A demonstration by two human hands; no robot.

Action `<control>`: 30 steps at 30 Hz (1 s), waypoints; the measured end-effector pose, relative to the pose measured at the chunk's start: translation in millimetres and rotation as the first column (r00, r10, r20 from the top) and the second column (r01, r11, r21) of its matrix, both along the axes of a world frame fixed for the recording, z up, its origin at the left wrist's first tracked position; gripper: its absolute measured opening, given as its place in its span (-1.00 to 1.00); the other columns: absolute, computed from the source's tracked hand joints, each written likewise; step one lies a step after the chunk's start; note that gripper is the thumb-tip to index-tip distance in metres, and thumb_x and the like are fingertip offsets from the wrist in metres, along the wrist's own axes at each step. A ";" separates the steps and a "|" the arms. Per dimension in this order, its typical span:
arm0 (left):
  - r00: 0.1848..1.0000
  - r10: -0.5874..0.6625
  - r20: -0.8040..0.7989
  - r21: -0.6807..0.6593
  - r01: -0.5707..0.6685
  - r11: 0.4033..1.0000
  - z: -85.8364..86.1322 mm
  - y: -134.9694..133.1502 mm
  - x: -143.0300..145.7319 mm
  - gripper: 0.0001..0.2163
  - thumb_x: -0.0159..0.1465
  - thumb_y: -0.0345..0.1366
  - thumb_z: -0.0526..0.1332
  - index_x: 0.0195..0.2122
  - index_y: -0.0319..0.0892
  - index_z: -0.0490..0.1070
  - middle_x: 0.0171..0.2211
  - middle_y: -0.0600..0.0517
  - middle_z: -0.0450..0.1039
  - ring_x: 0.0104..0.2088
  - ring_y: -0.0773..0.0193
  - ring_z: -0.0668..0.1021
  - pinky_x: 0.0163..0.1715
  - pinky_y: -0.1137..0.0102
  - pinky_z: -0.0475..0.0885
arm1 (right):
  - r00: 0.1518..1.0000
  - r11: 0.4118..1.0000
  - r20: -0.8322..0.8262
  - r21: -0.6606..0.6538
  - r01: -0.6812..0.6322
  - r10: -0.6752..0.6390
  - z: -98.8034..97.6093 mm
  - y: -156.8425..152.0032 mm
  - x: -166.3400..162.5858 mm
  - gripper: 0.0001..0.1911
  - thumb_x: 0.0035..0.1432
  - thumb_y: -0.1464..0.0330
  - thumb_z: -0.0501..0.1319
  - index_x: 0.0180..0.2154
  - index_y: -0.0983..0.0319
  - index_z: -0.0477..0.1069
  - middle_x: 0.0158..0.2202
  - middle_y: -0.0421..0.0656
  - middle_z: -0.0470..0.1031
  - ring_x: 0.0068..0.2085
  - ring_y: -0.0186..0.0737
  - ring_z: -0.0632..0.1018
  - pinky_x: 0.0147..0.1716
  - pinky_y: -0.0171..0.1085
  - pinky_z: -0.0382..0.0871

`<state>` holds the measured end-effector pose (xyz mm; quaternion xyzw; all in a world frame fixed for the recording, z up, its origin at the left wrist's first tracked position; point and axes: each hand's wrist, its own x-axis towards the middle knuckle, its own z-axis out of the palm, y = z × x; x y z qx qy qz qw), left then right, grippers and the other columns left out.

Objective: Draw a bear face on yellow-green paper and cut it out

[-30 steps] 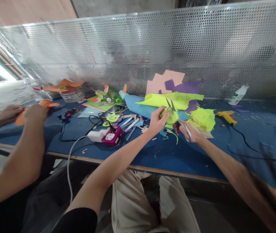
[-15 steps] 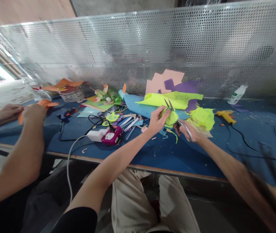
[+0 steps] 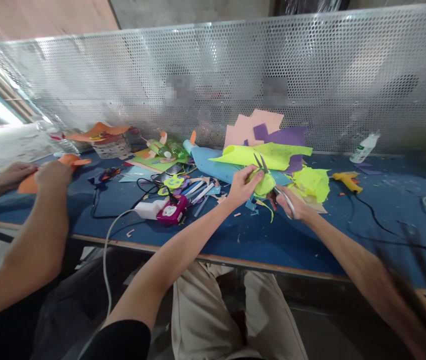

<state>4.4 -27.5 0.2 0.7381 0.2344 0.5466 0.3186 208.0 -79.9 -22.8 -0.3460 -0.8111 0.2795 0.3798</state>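
My left hand [image 3: 245,183] pinches a yellow-green rounded cut piece [image 3: 264,186], perhaps felt or foam sheet, above the blue table. Closed around the handles of a pair of scissors [image 3: 287,200] is my right hand [image 3: 296,204]. The slightly parted blades reach up past the piece's far edge, near my left fingertips. From the piece's underside a thin yellow-green strip [image 3: 271,212] dangles. Behind both hands lie a rolled yellow-green sheet [image 3: 261,155] and a light blue sheet [image 3: 213,161]. Crumpled yellow-green scraps [image 3: 312,182] rest beside my right hand.
A purple power adapter [image 3: 172,210] with cables sits left of my arms. A yellow glue gun [image 3: 349,181] and white bottle [image 3: 365,148] are at right. At far left, a co-worker's hands [image 3: 52,177] hold an orange piece. A perforated metal panel [image 3: 141,85] backs the table.
My hands, the scissors and the yellow-green piece stay almost in place. At left, more of the co-worker's orange piece shows between their hands.
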 end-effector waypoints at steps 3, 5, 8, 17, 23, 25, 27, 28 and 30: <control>0.999 0.014 -0.051 0.016 -0.013 1.000 1.9 -1.8 -1.0 -0.56 0.39 0.12 0.20 -0.38 -0.19 0.40 -0.50 0.09 0.26 -0.46 0.36 0.27 -0.45 0.39 0.15 | 1.000 1.000 0.025 0.030 0.009 -0.009 3.3 0.0 0.3 -0.36 0.34 -0.25 -0.05 -0.27 0.20 0.29 -0.46 -0.16 0.40 -0.49 -0.25 0.39 -0.46 -0.23 0.33; 0.996 0.023 -0.082 0.031 -0.021 0.999 3.4 -3.1 -1.7 -0.56 0.39 0.11 0.20 -0.40 -0.19 0.41 -0.52 0.10 0.25 -0.47 0.36 0.25 -0.45 0.39 0.14 | 0.999 1.000 0.047 0.018 0.016 -0.017 5.6 -0.3 2.7 -0.39 0.33 -0.24 -0.01 -0.25 0.19 0.31 -0.47 -0.16 0.41 -0.49 -0.24 0.39 -0.46 -0.23 0.34; 0.995 0.025 -0.098 0.028 -0.023 0.999 3.4 -2.7 -1.9 -0.58 0.39 0.07 0.21 -0.40 -0.20 0.44 -0.53 0.11 0.24 -0.49 0.38 0.23 -0.46 0.39 0.12 | 0.999 0.999 0.046 -0.038 0.008 -0.006 6.1 0.2 7.5 -0.40 0.33 -0.24 0.01 -0.28 0.18 0.29 -0.47 -0.18 0.38 -0.49 -0.24 0.41 -0.47 -0.24 0.35; 0.990 0.051 0.130 -0.173 -0.028 0.984 -2.5 9.8 4.0 -0.62 0.19 0.07 0.42 -0.31 -0.20 0.57 -0.39 0.04 0.50 -0.39 0.34 0.43 -0.40 0.42 0.31 | 0.998 0.992 -0.020 -0.112 0.051 -0.054 -1.7 5.7 8.1 -0.35 0.28 -0.29 0.03 -0.31 0.19 0.24 -0.46 -0.21 0.33 -0.51 -0.28 0.41 -0.51 -0.26 0.34; 0.948 0.017 0.318 -0.435 0.130 0.891 6.8 6.0 6.6 -0.58 0.12 0.07 0.47 -0.25 -0.19 0.54 -0.37 0.04 0.48 -0.43 0.37 0.44 -0.48 0.45 0.40 | 0.997 0.992 0.020 -0.103 0.074 -0.072 3.3 1.2 3.0 -0.39 0.32 -0.24 0.02 -0.31 0.20 0.26 -0.47 -0.22 0.32 -0.52 -0.28 0.43 -0.51 -0.26 0.32; 0.945 0.024 0.325 -0.435 0.127 0.891 7.0 6.2 6.8 -0.57 0.14 0.09 0.46 -0.23 -0.18 0.52 -0.39 0.06 0.45 -0.45 0.38 0.43 -0.51 0.45 0.40 | 0.996 0.989 0.012 -0.120 0.088 -0.087 2.8 0.1 1.6 -0.41 0.32 -0.22 0.04 -0.31 0.19 0.26 -0.49 -0.23 0.33 -0.52 -0.27 0.42 -0.51 -0.26 0.32; 0.957 0.055 0.284 -0.397 0.065 0.915 4.9 8.4 6.1 -0.56 0.17 0.12 0.43 -0.21 -0.18 0.51 -0.42 0.07 0.44 -0.49 0.40 0.40 -0.55 0.46 0.37 | 0.991 0.980 -0.028 -0.153 0.127 -0.133 0.1 0.4 -0.2 -0.43 0.31 -0.21 0.06 -0.31 0.17 0.26 -0.50 -0.23 0.34 -0.52 -0.27 0.42 -0.51 -0.26 0.33; 0.967 0.079 0.243 -0.363 0.015 0.932 3.4 9.9 5.4 -0.55 0.19 0.13 0.40 -0.19 -0.18 0.51 -0.41 0.07 0.45 -0.50 0.39 0.40 -0.54 0.45 0.37 | 0.984 0.973 -0.062 -0.174 0.153 -0.166 -1.7 1.2 -1.4 -0.44 0.31 -0.21 0.07 -0.30 0.17 0.27 -0.50 -0.23 0.35 -0.52 -0.26 0.42 -0.50 -0.25 0.34; 0.981 0.135 0.138 -0.252 -0.097 0.963 0.6 12.5 3.2 -0.56 0.23 0.13 0.38 -0.16 -0.17 0.51 -0.35 0.02 0.51 -0.42 0.34 0.49 -0.46 0.42 0.42 | 0.958 0.953 -0.136 -0.209 0.221 -0.252 -5.2 4.1 -4.9 -0.47 0.31 -0.19 0.11 -0.28 0.15 0.30 -0.50 -0.23 0.38 -0.50 -0.24 0.45 -0.47 -0.24 0.37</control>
